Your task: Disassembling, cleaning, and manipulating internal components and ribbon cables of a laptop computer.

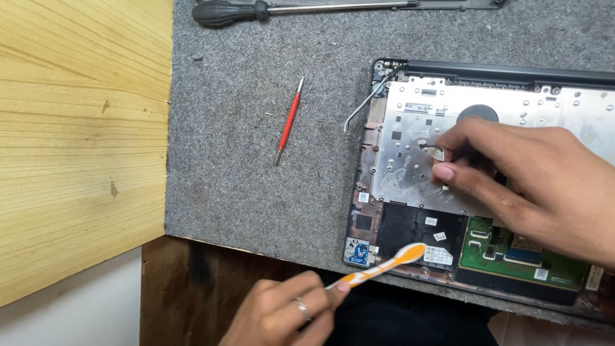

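The person's left hand [282, 314] is low in the picture, with a ring on one finger. Its fingers are closed around the handle of an orange and white toothbrush [378, 266]. The brush end pokes up and to the right, over the bottom edge of an open laptop base [368, 192].

The laptop base lies on a grey felt mat [256, 141], with its cover off. Inside I can see a shiny silver metal plate [410, 141], a black patch below it, and a green circuit board [512, 256] near the bottom right. A small blue board [357, 252] sits in the bottom left corner, just beside the brush end.

The right hand [525, 179] rests on the silver plate. Its thumb and fingers are pinched close together on a small flat cable [433, 150].

A thin red tool [289, 122] lies on the mat, well apart from the laptop. A big black-handled screwdriver [256, 9] lies along the top of the mat. A light wooden board [77, 128] sits to the left.
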